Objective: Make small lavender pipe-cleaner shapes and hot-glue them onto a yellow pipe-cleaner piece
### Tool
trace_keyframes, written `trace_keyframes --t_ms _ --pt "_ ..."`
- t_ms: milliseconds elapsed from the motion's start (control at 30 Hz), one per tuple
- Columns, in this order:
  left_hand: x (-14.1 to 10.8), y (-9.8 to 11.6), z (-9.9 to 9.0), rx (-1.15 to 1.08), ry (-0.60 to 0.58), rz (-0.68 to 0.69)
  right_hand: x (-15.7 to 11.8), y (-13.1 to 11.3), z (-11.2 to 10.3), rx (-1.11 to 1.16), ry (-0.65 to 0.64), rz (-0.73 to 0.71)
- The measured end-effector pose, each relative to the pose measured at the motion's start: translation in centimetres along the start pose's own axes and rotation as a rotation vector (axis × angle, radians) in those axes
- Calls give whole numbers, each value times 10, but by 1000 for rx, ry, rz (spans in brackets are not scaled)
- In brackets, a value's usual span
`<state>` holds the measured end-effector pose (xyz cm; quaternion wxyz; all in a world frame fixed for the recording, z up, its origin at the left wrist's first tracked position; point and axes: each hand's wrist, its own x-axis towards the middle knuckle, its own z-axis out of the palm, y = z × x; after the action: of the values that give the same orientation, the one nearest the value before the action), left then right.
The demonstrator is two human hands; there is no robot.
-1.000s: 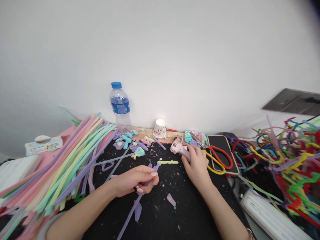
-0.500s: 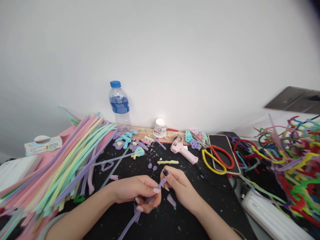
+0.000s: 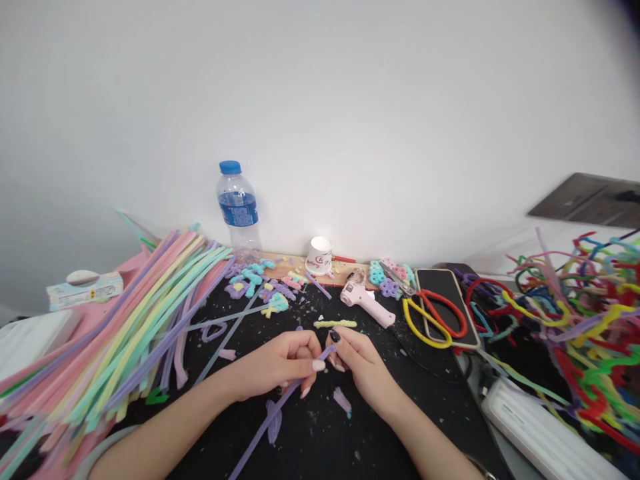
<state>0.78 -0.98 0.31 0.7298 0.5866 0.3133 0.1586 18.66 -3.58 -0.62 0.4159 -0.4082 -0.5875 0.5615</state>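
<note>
A purple pipe cleaner (image 3: pixel 260 437) runs from the lower edge up through both hands. My left hand (image 3: pixel 285 363) pinches it between thumb and fingers. Close by on the right, my right hand (image 3: pixel 357 360) grips its upper end with thumb and forefinger. Beneath my left hand a looped purple piece (image 3: pixel 273 421) shows on the black table; whether it joins the strand I cannot tell. A short lilac scrap (image 3: pixel 343 401) lies under my right hand, and a yellow twisted piece (image 3: pixel 335 324) lies just beyond the fingers.
A bundle of pastel pipe cleaners (image 3: pixel 150 333) covers the left side. At the back stand a water bottle (image 3: pixel 239 210) and a paper cup (image 3: pixel 319 256). A pink glue gun (image 3: pixel 367 303), scissors (image 3: pixel 435 320) on a phone (image 3: pixel 443 287), and tangled colourful pipe cleaners (image 3: pixel 590 333) are rightward.
My left hand has shifted up slightly and changed its hold, with its fingers now farther along the purple pipe cleaner. The strand's lower part appears straighter, and the looped piece shows more clearly.
</note>
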Motion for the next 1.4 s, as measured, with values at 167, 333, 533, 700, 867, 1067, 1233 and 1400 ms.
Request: trace_keyframes --t_ms 167,333,533,700,867,1067,1233,1400 --pt "-1 2 1 86 39 53 1 2 -1 42 -6 5" --pt "-1 6 3 131 63 120 1 3 -1 129 -8 44" --pt "-1 2 3 201 87 146 1 3 -1 148 -31 68" --pt "-2 0 2 265 111 147 0 7 -3 158 -89 41" --pt "-2 0 2 260 115 157 -1 6 -2 99 -98 18" --pt "-1 -3 2 257 115 154 -1 2 -1 -45 -92 -17" --pt "-1 -4 2 256 114 147 -2 2 -1 -131 -89 -10" --pt "-1 -2 3 266 116 159 -2 2 -1 -183 -101 -17"
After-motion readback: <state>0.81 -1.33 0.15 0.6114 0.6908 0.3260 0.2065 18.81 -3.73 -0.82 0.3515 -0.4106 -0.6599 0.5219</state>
